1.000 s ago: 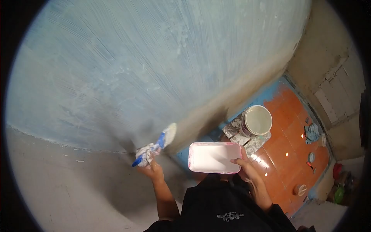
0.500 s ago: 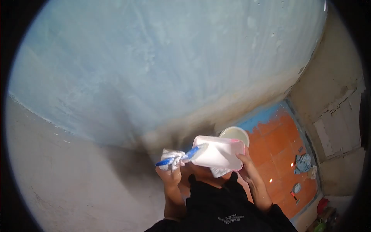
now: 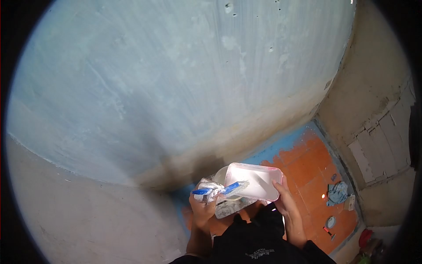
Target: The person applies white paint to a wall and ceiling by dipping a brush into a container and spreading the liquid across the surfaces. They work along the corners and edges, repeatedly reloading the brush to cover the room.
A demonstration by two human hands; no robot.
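Observation:
My left hand (image 3: 204,210) is closed around a blue-handled paintbrush (image 3: 231,188), with crumpled silvery-white wrapping bunched between the fingers and the handle. The pale bristles lie over the left part of a shallow tray (image 3: 260,176), seemingly touching the white paint in it. Pink marks run along the tray's rim. My right hand (image 3: 285,198) grips the tray's right side, thumb over the edge and the other fingers mostly hidden beneath. Behind the tray, a pale round bucket (image 3: 221,174) is partly covered.
A blue-and-white streaked wall (image 3: 176,88) rises in front, a grey wall (image 3: 88,215) at left. Below, the orange tiled floor (image 3: 303,176) has blue paint along its edge. A blue cloth (image 3: 337,193) and a red-handled tool (image 3: 328,232) lie at right.
The tray and brush have shifted slightly right and down in view, the bristles still over the tray. The camera has turned, showing more of the bucket's left side and a grey slab below.

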